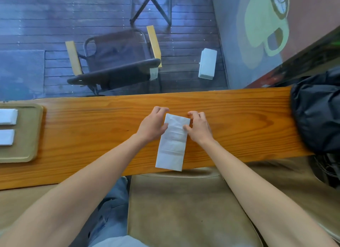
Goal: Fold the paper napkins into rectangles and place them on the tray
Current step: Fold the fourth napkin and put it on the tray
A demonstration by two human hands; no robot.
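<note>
Nearest the camera, two bare forearms reach forward over a tan cushioned seat (184,210) and onto a long, narrow wooden table (239,117). A white paper napkin (172,145) lies flat on the table as a long rectangle, creased across in several places. Its near short end reaches the table's near edge, and its far end lies about midway across the table's width.

The left hand (152,126) rests on the table against the napkin's left long edge near the far end, its fingers (161,109) curled loosely, the thumb touching the paper's edge. The right hand (199,128) sits at the right long edge, thumb on the paper and fingers bent at the far right corner. Both hands pinch or press the napkin's far end; whether either has lifted the paper cannot be told.

Toward the table's left end sits a tan tray (29,136) carrying two folded white napkins (7,116), one behind the other and apart. At the table's right end a dark bag (316,114) rests on the surface.

Beyond the table's far edge a chair (114,62) stands on a planked floor.
</note>
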